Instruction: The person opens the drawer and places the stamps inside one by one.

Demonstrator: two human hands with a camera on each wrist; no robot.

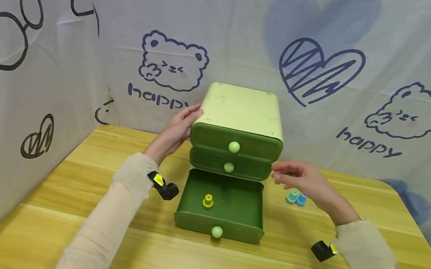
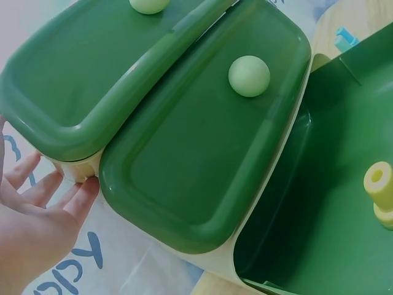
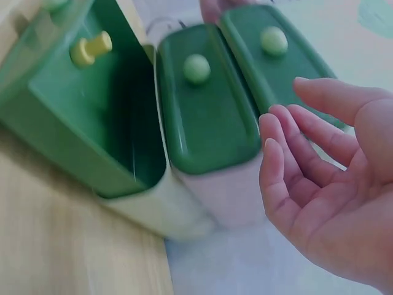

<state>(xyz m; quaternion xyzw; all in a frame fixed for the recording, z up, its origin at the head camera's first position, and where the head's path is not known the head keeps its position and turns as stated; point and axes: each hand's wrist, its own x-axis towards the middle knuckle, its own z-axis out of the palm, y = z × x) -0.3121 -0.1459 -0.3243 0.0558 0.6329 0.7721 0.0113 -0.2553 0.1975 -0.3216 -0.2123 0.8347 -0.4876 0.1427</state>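
Observation:
A small cream cabinet (image 1: 244, 107) with three green drawers stands mid-table. Its bottom drawer (image 1: 196, 222) is pulled out, and a yellow stepped peg (image 1: 207, 201) stands inside. The top drawer (image 1: 213, 137) and middle drawer (image 1: 208, 160) are in the cabinet, each with a pale round knob. My left hand (image 1: 176, 131) rests against the cabinet's upper left side, fingers extended, as the left wrist view also shows. At the right side, beside the middle drawer, my right hand (image 1: 305, 184) hovers with loosely bent fingers. Nothing lies between its thumb and fingers in the right wrist view (image 3: 331, 166).
A teal peg (image 1: 291, 197) and a blue peg (image 1: 301, 200) stand side by side on the wooden table (image 1: 147, 254), under the right hand. Behind the table hangs a white cloth (image 1: 247, 32) printed with bears and hearts. Another cloth wall runs along the left.

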